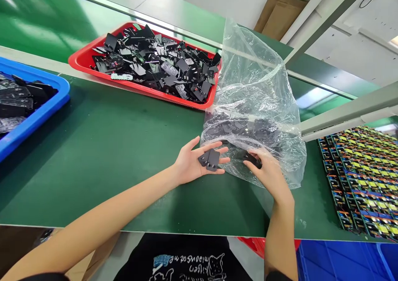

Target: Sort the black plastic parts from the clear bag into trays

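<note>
My left hand (pixel 194 163) is held palm up over the green table, its fingers spread. Several flat black plastic pieces (pixel 212 160) rest across those fingers. Just to the right, at the mouth of a clear plastic bag (pixel 258 94), my right hand (pixel 269 169) is closed around a black plastic piece (pixel 253 160); whether it holds more than one cannot be told. Inside the bag, more black pieces show dimly through the film. Part of the bag lies over the fingers and back of my right hand.
A red tray (pixel 139 91) heaped with black and grey pieces stands behind my left hand. At the far left is a blue tray (pixel 64 91) of dark pieces. Stacked circuit boards (pixel 363 181) lie on the right, near a white post (pixel 348 115). Blue crates (pixel 338 260) sit below the table edge.
</note>
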Tool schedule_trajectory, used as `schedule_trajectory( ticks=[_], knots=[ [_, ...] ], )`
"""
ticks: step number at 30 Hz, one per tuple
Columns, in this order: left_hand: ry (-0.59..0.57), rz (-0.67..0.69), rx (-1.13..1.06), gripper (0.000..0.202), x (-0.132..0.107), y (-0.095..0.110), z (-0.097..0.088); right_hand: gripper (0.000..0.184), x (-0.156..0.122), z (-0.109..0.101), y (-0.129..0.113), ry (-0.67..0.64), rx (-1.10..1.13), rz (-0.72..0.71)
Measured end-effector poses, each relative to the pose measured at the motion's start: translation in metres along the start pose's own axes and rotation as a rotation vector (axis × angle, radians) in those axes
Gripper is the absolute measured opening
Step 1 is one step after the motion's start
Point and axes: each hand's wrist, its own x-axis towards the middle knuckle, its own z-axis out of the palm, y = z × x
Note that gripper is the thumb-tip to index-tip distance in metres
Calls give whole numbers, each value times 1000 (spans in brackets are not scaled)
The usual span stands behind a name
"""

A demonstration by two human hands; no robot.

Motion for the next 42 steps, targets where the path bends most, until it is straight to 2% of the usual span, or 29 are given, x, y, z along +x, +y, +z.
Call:
schedule_trajectory(
  ticks=[3, 6, 8, 11, 14, 16, 18, 21, 23, 25, 31, 34, 42],
  knots=[
    [-12, -32, 4, 60, 1, -2, -1, 26, 5, 10, -26, 138, 135, -143],
    [-5, -81, 17, 58, 2, -4, -2, 29, 7, 26, -50, 171, 230, -290],
    [-7, -98, 18, 58, 3, -5, -2, 32, 9, 35, -57, 143, 232, -347],
    [-19, -91, 1, 57, 4, -6, -3, 33, 11, 40, -52, 165, 211, -378],
    [-21, -67, -6, 57, 4, -4, -2, 20, 12, 32, -34, 275, 149, -304],
    [-16, -41, 0, 55, 3, -3, -1, 20, 11, 22, -20, 295, 62, -214],
    [-4, -7, -4, 54, 2, -2, 1, 23, 8, 10, -6, 233, -44, -90],
    [18, 32, -35, 56, 1, -2, 1, 36, 1, -2, 13, 52, -170, 60],
    [20, 40, -45, 57, 1, -2, 0, 42, -3, -5, 25, -39, -210, 74],
    [17, 38, -35, 57, 1, -2, -1, 39, -6, -6, 32, -86, -226, 59],
    [27, 41, -3, 55, 1, -2, -1, 17, -7, -8, 29, -190, -182, 107],
    [39, 49, 12, 53, 1, -3, 0, 16, -6, -9, 24, -213, -155, 127],
    [50, 40, 40, 50, 2, -2, 0, 21, -1, -3, 8, -136, -45, 69]
  ],
)
